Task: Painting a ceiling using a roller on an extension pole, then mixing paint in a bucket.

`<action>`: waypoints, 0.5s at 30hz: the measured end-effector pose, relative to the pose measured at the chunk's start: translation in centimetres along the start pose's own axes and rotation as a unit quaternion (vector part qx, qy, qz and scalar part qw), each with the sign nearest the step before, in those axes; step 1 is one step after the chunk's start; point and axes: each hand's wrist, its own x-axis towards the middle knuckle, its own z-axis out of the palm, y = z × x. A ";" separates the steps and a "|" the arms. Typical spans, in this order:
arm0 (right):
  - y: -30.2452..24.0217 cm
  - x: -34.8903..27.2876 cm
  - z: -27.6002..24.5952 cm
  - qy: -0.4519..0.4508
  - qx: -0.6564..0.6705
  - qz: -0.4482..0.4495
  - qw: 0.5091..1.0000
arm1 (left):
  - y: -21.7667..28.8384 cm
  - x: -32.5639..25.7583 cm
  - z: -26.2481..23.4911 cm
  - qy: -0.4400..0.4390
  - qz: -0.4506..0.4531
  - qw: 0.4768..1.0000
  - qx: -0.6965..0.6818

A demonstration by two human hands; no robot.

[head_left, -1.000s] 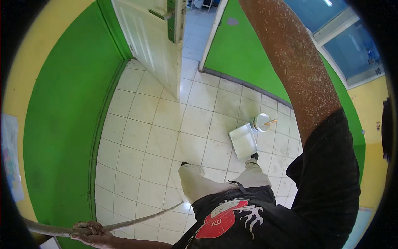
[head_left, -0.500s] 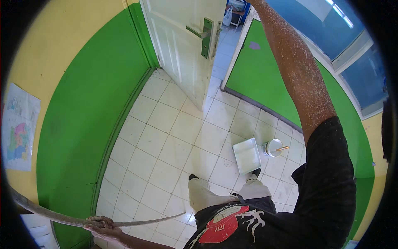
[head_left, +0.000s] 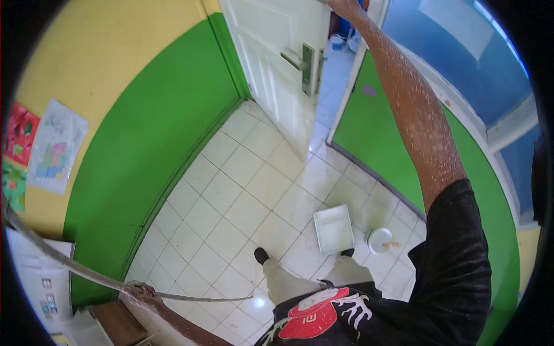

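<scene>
My left hand is closed around a long, thin, whitish pole at the lower left. The pole runs from the left rim past my hand to a free end above the floor tiles. High up at the top edge, my right hand is reached out ahead, close to the top of the half-open white door in the picture. The frame cuts off its fingers, so its grip is hidden. Pale specks cover the right forearm.
On the tiled floor by my feet lie a white paint tray and a white bucket with a wooden-handled tool. A green-and-yellow wall stands left, with a pinned map. A brown box-like object sits lower left.
My view has swung left, bringing a colourful poster and the brown object into sight. My left hand stays closed on the pole; my right arm remains raised.
</scene>
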 end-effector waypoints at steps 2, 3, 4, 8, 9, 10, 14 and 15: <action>1.8 0.0 0.2 0.049 -0.273 0.049 0.959 | 1.0 -0.8 0.0 0.036 -0.119 0.991 -0.046; 3.6 1.9 -3.8 0.001 -0.371 0.021 0.929 | 1.6 -2.3 2.6 0.049 -0.135 0.987 -0.068; 4.2 2.0 -3.5 0.004 -0.362 0.010 0.932 | 2.7 -2.6 3.6 0.069 -0.136 0.986 -0.062; 4.7 1.0 -2.4 0.044 -0.305 0.016 0.951 | 3.1 -3.5 2.3 0.021 -0.137 0.985 -0.102; 4.6 0.9 -2.5 0.035 -0.277 0.036 0.960 | 3.5 -3.8 2.9 0.052 -0.137 0.984 -0.102; 4.4 0.5 -2.3 0.028 -0.246 0.054 0.967 | 3.1 -3.5 2.6 0.059 -0.128 0.984 -0.111; 6.1 -0.1 -4.5 0.056 -0.258 0.072 0.962 | 2.4 -4.8 3.7 0.066 -0.161 0.977 -0.124; 5.3 -0.5 -3.5 0.055 -0.235 0.090 0.966 | 2.8 -5.0 3.3 0.063 -0.158 0.981 -0.095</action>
